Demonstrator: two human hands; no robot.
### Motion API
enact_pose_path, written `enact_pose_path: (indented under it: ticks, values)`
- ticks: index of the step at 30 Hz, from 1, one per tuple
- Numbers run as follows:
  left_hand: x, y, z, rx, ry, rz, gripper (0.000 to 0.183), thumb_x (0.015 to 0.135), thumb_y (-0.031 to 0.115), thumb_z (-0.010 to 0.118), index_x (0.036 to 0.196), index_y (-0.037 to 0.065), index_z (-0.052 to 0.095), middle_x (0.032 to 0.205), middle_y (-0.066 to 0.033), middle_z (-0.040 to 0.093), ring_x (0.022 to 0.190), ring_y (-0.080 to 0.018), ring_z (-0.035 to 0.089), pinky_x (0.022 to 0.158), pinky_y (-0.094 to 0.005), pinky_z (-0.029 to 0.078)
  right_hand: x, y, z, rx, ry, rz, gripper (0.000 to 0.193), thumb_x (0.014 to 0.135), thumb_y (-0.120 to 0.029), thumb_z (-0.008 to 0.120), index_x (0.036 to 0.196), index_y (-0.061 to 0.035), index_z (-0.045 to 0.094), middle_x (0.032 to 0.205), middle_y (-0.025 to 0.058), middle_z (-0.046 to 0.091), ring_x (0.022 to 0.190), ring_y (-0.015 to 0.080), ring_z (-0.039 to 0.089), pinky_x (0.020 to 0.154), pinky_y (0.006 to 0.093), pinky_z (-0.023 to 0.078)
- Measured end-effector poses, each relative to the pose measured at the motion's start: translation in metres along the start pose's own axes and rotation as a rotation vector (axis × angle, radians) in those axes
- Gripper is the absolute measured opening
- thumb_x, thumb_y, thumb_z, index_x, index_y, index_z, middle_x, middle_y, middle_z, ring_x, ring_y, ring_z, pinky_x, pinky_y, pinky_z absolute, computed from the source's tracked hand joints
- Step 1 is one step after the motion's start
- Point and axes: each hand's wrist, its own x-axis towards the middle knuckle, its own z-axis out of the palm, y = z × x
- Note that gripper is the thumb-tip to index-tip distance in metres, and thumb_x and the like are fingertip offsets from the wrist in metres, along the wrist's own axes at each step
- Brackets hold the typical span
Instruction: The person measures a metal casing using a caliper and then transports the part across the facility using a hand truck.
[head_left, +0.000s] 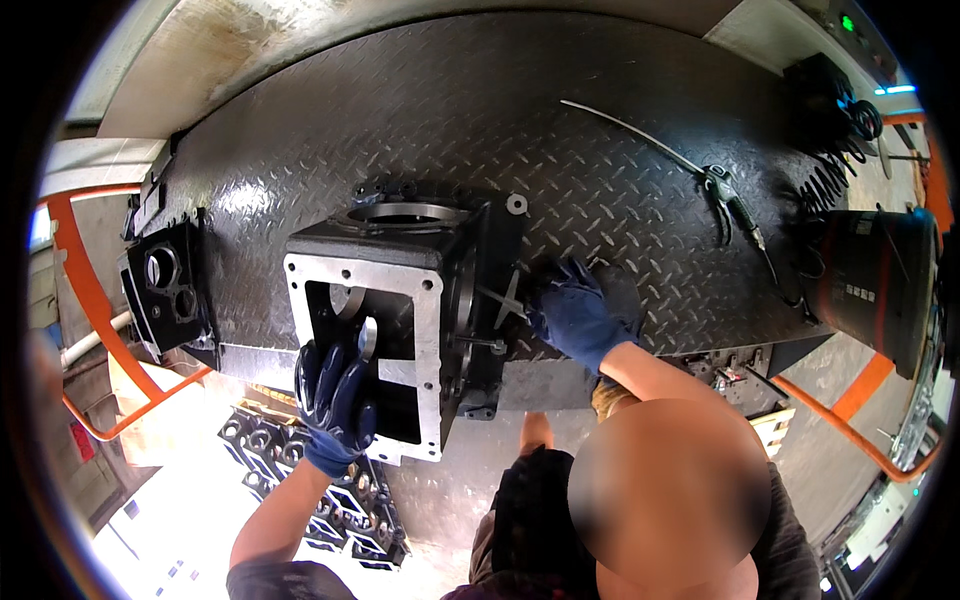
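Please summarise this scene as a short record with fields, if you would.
Left hand: gloved, fingers extended over the left side of the pale-rimmed opening
Main part: boxy black housing
Right hand: gloved, beside a cross-shaped metal piece; grip unclear
Surface: dark diamond-plate bench
Right on bench: air blow gun
Behind right hand: small pale ring
Left end: another black casting
Lower left: more castings

The blue-gloved left hand (335,395) is at the lower left of the opening in the black, box-shaped metal housing (428,350). Right of the housing, over the black steel tread-plate table (420,120), is the blue-gloved right hand (580,315). The silver cross-shaped metal handle (510,300) sits between; beyond the right hand, rightward, lies the silver-and-black metal air gun (718,182).
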Motion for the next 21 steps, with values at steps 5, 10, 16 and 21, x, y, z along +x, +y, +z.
enact_pose_path:
  ticks: [5, 10, 16, 21]
  values:
    - [0.003, 0.002, 0.002, -0.01, 0.039, -0.007, 0.048, 0.09, 0.034, 0.054, 0.126, 0.004, 0.062, 0.138, -0.0244, 0.053, 0.133, -0.054, 0.04, 0.11, -0.0647, 0.03, 0.0, 0.008, -0.003, -0.139, -0.009, -0.051, 0.042, 0.09, -0.03, 0.056, 0.121, -0.0042, 0.066, 0.13, 0.0187, 0.06, 0.128, 0.035, 0.05, 0.113, 0.047, 0.032]
    - [-0.005, 0.001, 0.002, -0.002, 0.062, -0.031, 0.045, 0.089, 0.033, 0.055, 0.123, 0.005, 0.065, 0.136, -0.0222, 0.056, 0.131, -0.0524, 0.043, 0.108, -0.0631, 0.033, -0.003, -0.04, -0.074, 0.418, -0.049, 0.175, 0.032, 0.092, -0.019, 0.064, 0.118, -0.0006, 0.065, 0.112, 0.0172, 0.068, 0.102, 0.0287, 0.066, 0.091, 0.0365, 0.051]
    - [0.003, 0.004, 0.001, 0.011, 0.089, -0.027, 0.045, 0.087, 0.033, 0.057, 0.122, 0.006, 0.066, 0.134, -0.0207, 0.058, 0.13, -0.0514, 0.045, 0.108, -0.0612, 0.036, -0.004, -0.051, -0.056, 0.87, -0.248, 0.07, 0.032, 0.095, -0.018, 0.066, 0.12, 0.0006, 0.062, 0.099, 0.0138, 0.071, 0.086, 0.0197, 0.069, 0.077, 0.0312, 0.055]
    - [0.006, 0.004, -0.003, -0.016, 0.111, -0.024, 0.044, 0.088, 0.033, 0.056, 0.12, 0.006, 0.068, 0.134, -0.0193, 0.059, 0.13, -0.0491, 0.047, 0.108, -0.0595, 0.037, 0.006, -0.064, -0.062, 1.015, -0.486, 0.248, 0.037, 0.091, -0.017, 0.072, 0.12, 0.0032, 0.061, 0.102, 0.0129, 0.072, 0.089, 0.0148, 0.07, 0.079, 0.0286, 0.056]
